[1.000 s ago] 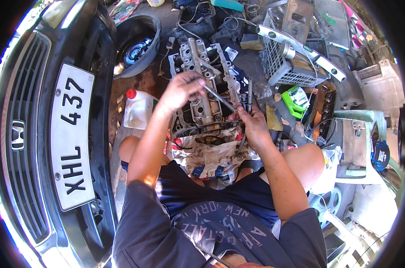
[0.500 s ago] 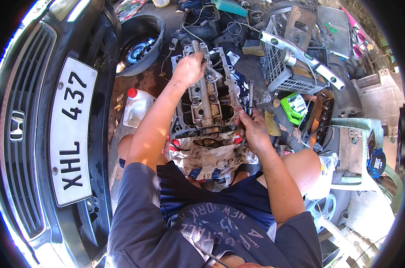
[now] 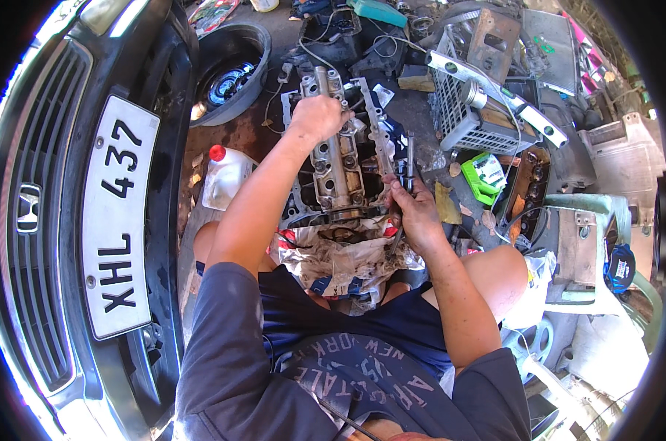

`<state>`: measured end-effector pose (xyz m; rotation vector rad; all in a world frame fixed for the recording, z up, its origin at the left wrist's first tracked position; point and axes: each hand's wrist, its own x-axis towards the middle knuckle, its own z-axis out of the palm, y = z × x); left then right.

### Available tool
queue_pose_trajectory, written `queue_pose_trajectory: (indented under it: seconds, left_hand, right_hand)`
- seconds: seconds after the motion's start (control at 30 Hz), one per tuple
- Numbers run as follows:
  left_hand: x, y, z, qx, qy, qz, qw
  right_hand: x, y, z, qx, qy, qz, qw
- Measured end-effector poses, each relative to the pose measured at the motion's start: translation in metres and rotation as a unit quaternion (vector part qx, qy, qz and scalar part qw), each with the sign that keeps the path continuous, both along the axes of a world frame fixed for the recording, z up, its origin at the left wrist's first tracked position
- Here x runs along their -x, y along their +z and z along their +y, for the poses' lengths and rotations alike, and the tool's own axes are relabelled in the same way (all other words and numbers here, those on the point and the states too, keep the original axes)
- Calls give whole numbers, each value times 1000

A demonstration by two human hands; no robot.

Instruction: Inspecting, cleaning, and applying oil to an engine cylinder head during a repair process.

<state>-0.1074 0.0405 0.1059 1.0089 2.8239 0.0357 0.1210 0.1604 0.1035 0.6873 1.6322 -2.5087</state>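
A greasy metal engine block stands on the ground in front of me, its bare bearing caps and bolt holes facing up. Over its far half my left hand is closed, fingers curled down against the metal. What those fingers hold, if anything, is hidden. At the block's right edge my right hand, smeared with grease, is wrapped round a socket wrench whose shiny shaft points up and away. A dirty white plastic sack with red and blue patches lies at the near end of the block, between my legs.
Close on the left is a dark car front with a number plate. Farther off stand a black basin and a white jug with a red cap. On the right are a grey crate, a green bottle and a pale green chair.
My left hand has slid slightly nearer to me and to the right along the block. My right hand and its wrench have hardly moved.
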Motion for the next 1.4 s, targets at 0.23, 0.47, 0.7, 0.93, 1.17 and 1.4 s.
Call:
queue_pose_trajectory:
  seconds: [0.23,0.47,0.7,0.93,1.17,1.4]
  left_hand:
    - [12,-36,0,37,-44,18,998]
    - [6,-26,7,25,-47,-27,998]
    - [-57,8,-15,-324,-201,-262,886]
    - [-117,-7,-36,-467,-13,-548,694]
    - [-112,-2,-55,-472,-73,-382,791]
    - [-23,16,-84,-640,25,-305,705]
  right_hand:
    - [3,-5,-4,-22,-6,-6,1000]
    - [2,-3,-2,-8,-4,4,1000]
    - [1,-6,-4,-2,19,35,999]
    - [-3,-2,-5,-51,107,19,993]
    - [-2,-8,-6,-73,153,34,985]
    - [0,-2,-9,-35,66,-7,997]
